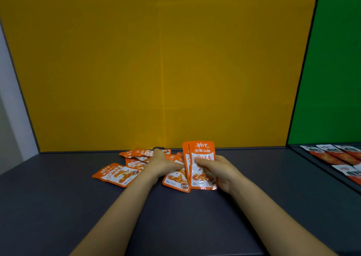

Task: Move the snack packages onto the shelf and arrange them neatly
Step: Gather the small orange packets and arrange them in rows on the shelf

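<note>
The right hand (220, 172) gripped an upright stack of orange packets (202, 154), digits curled across its front. The left hand (163, 165), just beside it, lay with fingers extended on the loose packets (117, 174) scattered on the grey shelf (273, 187). Red packets (332, 156) lay on the adjacent compartment, right.

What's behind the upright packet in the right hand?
A second packet sits directly behind the front packet, only its left edge showing. The rest is covered, so more could be hidden.
</note>
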Available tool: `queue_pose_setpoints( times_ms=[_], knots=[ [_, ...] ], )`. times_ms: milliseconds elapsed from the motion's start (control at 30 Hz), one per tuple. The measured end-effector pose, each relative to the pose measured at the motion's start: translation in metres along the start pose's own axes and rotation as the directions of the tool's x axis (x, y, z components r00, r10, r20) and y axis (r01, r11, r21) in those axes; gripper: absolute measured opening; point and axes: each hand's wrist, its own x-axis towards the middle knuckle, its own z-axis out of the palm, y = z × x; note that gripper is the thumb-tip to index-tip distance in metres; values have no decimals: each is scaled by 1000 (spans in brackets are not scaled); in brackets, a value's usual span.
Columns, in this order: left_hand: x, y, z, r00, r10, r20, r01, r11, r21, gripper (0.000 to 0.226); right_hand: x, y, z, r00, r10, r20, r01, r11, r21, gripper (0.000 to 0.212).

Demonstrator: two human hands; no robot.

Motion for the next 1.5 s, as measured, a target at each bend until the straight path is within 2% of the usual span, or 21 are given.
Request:
queue_pose_setpoints(
  times_ms=[67,100,267,400,500,767,933,1033,1167,1300,1400,1500],
  knots=[
    [4,-1,3,1000,12,18,-11,997,-71,35,1,1,3,1000,-5,-12,5,1000,-6,8],
    [7,-1,4,999,16,32,-13,995,-100,29,1,1,4,1000,-7,-18,7,1000,-8,8],
    [14,-1,2,986,55,159,-28,986,-165,17,1,1,5,999,-20,-32,19,999,-29,11],
    [15,-2,1,961,85,262,-32,980,-198,41,-4,2,5,998,-54,-36,53,998,-31,17],
    [20,-2,1,938,120,324,-48,973,-224,36,-10,3,5,990,-84,-112,84,996,-10,10],
    [13,6,9,937,116,328,-5,947,-322,20,-56,-1,-22,965,-94,-243,98,995,5,4],
    [-21,34,36,910,198,363,-22,899,-437,10,-99,-19,-83,939,-106,-327,91,994,-60,9],
    [-43,58,68,900,221,376,-10,872,-490,18,-128,-28,-131,916,-126,-380,111,992,-62,7],
    [-76,102,133,879,255,404,-6,851,-524,17,-174,-30,-207,884,-108,-456,81,994,-77,18],
    [-112,149,211,859,296,418,-3,819,-573,22,-222,-36,-299,827,-149,-541,100,988,-120,17],
    [-131,175,262,844,307,440,0,820,-572,9,-245,-37,-361,791,-135,-597,54,987,-151,29],
    [-139,196,299,831,313,461,-6,833,-554,5,-255,-36,-409,789,-121,-603,28,987,-161,27]
  ],
)
